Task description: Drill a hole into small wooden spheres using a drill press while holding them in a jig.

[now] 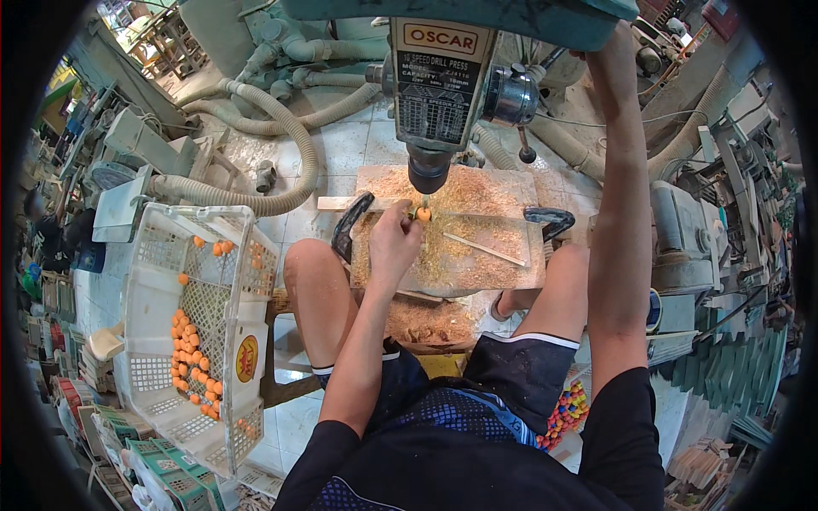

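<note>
Thumb and fingers of my left hand (395, 243) are closed on a small rounded orange piece (423, 214), just below the black chuck (428, 170) of a drill press (443, 81). Beneath it is a board (503, 277) covered with wood shavings, and a wooden strip (341, 203) lies beside the hand. My right arm reaches up along the right side of the press. The right hand (610, 64) is at the teal housing (545, 21), its fingers mostly hidden. A lever with a black knob (527, 156) hangs below the feed hub (514, 92).
At my left stands a white plastic crate (149, 375) with many orange pieces (189, 353). Black clamps (349, 226) grip the board's sides. A thin stick (486, 249) lies on the shavings. Colourful small pieces (569, 413) sit by my right thigh. Ribbed hoses (298, 145) run behind.
</note>
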{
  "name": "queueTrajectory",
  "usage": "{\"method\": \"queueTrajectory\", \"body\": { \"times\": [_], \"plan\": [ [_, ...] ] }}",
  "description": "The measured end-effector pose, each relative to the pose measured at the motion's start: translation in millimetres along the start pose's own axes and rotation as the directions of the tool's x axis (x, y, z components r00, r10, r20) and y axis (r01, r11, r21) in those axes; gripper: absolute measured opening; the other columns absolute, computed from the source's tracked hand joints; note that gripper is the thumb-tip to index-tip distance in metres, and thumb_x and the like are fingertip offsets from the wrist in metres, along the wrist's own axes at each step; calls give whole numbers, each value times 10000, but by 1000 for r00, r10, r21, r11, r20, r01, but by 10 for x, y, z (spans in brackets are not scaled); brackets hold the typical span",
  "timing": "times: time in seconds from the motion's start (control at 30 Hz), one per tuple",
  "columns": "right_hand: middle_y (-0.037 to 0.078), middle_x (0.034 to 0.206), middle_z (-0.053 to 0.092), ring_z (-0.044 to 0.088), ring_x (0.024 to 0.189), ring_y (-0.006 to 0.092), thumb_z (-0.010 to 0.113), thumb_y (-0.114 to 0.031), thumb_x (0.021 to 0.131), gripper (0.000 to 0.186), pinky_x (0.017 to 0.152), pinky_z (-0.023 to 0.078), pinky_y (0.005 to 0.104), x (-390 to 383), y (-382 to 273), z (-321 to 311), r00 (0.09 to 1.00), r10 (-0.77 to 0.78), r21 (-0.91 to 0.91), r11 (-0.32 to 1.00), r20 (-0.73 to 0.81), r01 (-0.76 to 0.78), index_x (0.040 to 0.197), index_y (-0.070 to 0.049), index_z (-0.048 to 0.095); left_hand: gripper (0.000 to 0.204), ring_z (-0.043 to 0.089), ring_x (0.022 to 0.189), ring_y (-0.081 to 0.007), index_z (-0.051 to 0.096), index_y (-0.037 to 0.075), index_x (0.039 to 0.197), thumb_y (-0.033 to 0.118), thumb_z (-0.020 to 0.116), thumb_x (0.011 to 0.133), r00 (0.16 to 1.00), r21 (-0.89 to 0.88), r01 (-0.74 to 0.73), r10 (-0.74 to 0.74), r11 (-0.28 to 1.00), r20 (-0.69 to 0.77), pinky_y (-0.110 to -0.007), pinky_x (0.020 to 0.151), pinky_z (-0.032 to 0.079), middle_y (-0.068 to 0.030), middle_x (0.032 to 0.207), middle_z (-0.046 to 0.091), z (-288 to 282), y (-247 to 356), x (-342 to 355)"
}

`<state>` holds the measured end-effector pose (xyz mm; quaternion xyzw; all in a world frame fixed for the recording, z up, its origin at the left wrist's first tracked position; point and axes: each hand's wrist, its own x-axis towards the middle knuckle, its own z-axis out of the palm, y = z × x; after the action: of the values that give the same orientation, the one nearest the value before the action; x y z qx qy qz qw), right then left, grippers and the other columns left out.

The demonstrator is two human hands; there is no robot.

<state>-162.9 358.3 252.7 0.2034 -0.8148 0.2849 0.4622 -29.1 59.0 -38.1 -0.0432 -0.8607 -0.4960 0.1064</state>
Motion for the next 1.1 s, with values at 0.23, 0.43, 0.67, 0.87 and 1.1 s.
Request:
{"method": "queueTrajectory", "body": {
  "times": [0.23, 0.43, 0.67, 0.87, 1.1],
  "plan": [
    [221, 1098, 723, 701, 1063, 363, 633, -82, 906, 229, 903, 550, 409, 47, 108, -8, 930, -359, -382, 851, 77, 360, 1097, 30, 695, 455, 658, 710, -305, 652, 25, 1294, 39, 710, 843, 989, 153, -103, 118, 983, -90, -429, 683, 523, -167, 807, 639, 40, 13, -39],
    [225, 1100, 720, 700, 1069, 364, 636, -76, 901, 228, 892, 551, 412, 3, 72, -19, 943, -328, -349, 879, 56, 326, 1094, 31, 695, 436, 650, 723, -325, 649, 9, 1261, 25, 708, 830, 995, 156, -25, 39, 987, -93, -436, 694, 522, -165, 852, 638, 37, 70, -41],
    [233, 1068, 711, 696, 1054, 389, 614, -68, 918, 219, 873, 549, 413, -45, -28, -45, 965, -261, -285, 923, 35, 260, 1095, 39, 686, 253, 652, 722, -299, 693, 26, 1073, 114, 768, 848, 966, 124, -142, 165, 982, -198, -427, 681, 529, -115, 868, 626, 24, 115, -150],
    [230, 1077, 703, 698, 1022, 389, 608, -61, 918, 215, 863, 548, 407, -39, -39, -24, 951, -310, -316, 902, -4, 293, 1092, 35, 688, 217, 686, 744, -303, 740, 67, 954, 256, 805, 869, 975, 329, -100, 158, 939, -156, -434, 664, 535, -83, 866, 635, 83, 175, -193],
    [231, 1075, 706, 694, 1033, 386, 623, -53, 900, 220, 871, 548, 416, -20, -10, -24, 942, -335, -349, 882, 12, 318, 1090, 35, 691, 223, 688, 723, -318, 760, 85, 935, 296, 795, 874, 971, 419, -79, 165, 904, -172, -431, 656, 547, -79, 872, 640, 138, 182, -191]
  ]
}}
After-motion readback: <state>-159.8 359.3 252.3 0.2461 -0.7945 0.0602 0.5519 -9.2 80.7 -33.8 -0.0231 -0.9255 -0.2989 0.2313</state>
